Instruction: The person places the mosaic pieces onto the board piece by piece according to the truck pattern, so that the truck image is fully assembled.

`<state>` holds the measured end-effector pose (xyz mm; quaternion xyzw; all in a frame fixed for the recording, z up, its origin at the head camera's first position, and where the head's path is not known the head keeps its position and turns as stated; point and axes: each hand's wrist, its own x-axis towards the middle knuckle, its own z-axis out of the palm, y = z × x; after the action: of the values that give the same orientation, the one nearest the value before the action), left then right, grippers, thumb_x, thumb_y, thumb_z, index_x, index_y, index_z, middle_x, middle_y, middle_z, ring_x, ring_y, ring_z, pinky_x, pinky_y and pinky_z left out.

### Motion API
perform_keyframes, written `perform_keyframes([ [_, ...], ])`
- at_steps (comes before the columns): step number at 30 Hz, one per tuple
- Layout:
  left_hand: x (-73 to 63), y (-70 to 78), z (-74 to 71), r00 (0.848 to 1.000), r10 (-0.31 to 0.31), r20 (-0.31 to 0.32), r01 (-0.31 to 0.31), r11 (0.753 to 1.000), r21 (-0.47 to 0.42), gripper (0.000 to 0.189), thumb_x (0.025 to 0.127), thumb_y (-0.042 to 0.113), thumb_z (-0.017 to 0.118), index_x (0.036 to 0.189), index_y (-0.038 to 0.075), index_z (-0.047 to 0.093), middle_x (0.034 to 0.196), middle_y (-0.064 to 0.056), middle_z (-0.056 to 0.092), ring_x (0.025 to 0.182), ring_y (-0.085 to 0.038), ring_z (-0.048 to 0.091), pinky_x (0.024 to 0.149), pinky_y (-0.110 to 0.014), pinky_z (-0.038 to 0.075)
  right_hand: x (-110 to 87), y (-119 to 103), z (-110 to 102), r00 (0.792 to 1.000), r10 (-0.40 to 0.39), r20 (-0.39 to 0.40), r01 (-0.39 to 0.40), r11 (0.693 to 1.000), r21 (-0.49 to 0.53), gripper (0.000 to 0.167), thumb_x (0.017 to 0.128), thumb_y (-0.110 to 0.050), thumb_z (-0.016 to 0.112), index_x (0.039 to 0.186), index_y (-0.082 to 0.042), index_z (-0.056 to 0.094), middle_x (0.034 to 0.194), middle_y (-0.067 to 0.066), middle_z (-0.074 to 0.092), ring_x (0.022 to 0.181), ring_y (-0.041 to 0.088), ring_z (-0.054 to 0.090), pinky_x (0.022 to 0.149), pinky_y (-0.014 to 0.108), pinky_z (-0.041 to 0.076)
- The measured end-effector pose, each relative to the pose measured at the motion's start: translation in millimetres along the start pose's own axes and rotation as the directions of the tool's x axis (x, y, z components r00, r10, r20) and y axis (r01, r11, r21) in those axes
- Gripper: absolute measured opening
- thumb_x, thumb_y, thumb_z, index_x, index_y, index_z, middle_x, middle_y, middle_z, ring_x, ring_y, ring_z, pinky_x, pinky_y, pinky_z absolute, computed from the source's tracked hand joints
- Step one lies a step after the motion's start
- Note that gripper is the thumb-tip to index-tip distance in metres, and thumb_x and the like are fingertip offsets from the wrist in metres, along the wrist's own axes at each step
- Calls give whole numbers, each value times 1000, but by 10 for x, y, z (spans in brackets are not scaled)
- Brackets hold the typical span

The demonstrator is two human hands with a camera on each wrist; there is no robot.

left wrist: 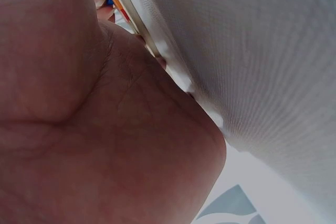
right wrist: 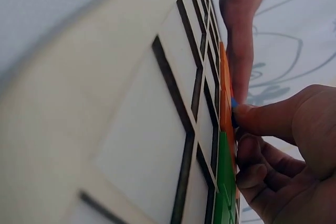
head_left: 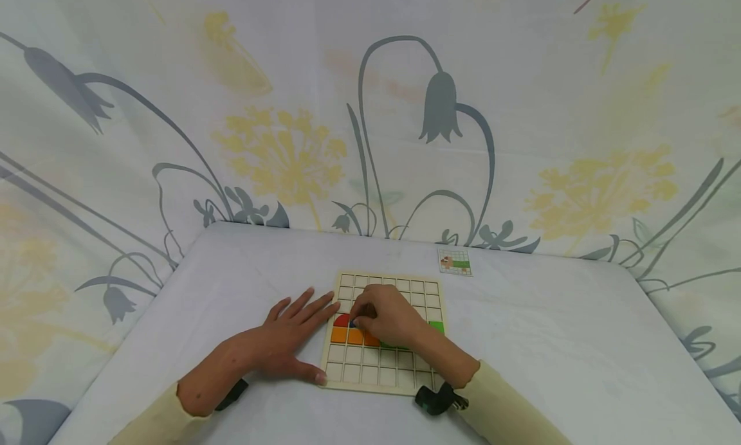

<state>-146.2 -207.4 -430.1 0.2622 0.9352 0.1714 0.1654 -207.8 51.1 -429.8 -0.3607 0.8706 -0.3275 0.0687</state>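
Note:
A pale wooden grid board [head_left: 370, 372] lies on the white-covered table. My left hand [head_left: 283, 343] rests at the board's left edge, its fingers spread and straight, fingertips and thumb tip touching the rim. Over the board's middle, my right hand [head_left: 390, 313] pinches a small blue piece [right wrist: 234, 113] between thumb and fingers, just right of a red rounded piece [head_left: 341, 320]. Orange tiles [head_left: 339, 335] fill a row below the red piece. Green tiles [right wrist: 224, 177] continue that row, partly hidden under the right hand. Another green piece [head_left: 437, 327] sits near the board's right edge.
A small picture card [head_left: 455, 263] with a grid pattern lies beyond the board's far right corner. Behind the table hangs a flower-printed curtain [head_left: 399, 175]. Dark wrist devices [head_left: 435, 400] sit under both forearms.

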Motion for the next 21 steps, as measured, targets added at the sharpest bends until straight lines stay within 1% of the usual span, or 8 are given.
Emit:
perform_keyframes([
  [6, 7, -8, 12, 1000, -2, -5, 2, 1000, 6, 118, 82, 80, 72, 172, 27, 17, 180, 5, 6, 165, -35, -4, 126, -68, 4, -7, 9, 4, 1000, -1, -10, 1, 1000, -2, 12, 95, -5, 78, 94, -16, 83, 90, -9, 68, 75, 6, 56, 69, 26, 51],
  [9, 10, -9, 15, 1000, -3, -5, 3, 1000, 6, 118, 82, 80, 72, 172, 28, 17, 180, 5, 6, 165, -34, -4, 126, -68, 4, -26, 9, -35, 1000, 1, -23, 0, 1000, 5, 12, 96, -6, 77, 95, -16, 84, 90, -9, 68, 75, 6, 57, 68, 26, 51],
  [12, 17, -5, 18, 1000, -7, -3, 7, 1000, 8, 118, 82, 79, 73, 172, 28, 17, 180, 5, 6, 165, -34, -4, 126, -68, 4, -74, 23, -111, 999, -6, -52, 6, 1000, 8, 11, 96, -6, 77, 97, -14, 84, 92, -9, 70, 74, 7, 57, 68, 27, 52],
  [16, 28, 3, 22, 1000, -24, -1, 24, 1000, 19, 119, 81, 78, 75, 172, 29, 17, 180, 5, 6, 165, -33, -5, 127, -68, 3, -202, 59, -262, 996, -17, -82, 18, 1000, 4, 9, 97, -6, 76, 98, -12, 82, 92, -8, 70, 74, 7, 58, 68, 27, 53],
  [21, 28, 2, 35, 999, -45, 6, 45, 999, 27, 119, 80, 79, 75, 172, 31, 16, 180, 6, 6, 165, -32, -6, 127, -66, 3, -454, 157, -453, 995, -14, -96, 13, 1000, -9, 6, 98, -6, 75, 99, -11, 79, 91, -8, 69, 74, 7, 58, 67, 26, 53],
])
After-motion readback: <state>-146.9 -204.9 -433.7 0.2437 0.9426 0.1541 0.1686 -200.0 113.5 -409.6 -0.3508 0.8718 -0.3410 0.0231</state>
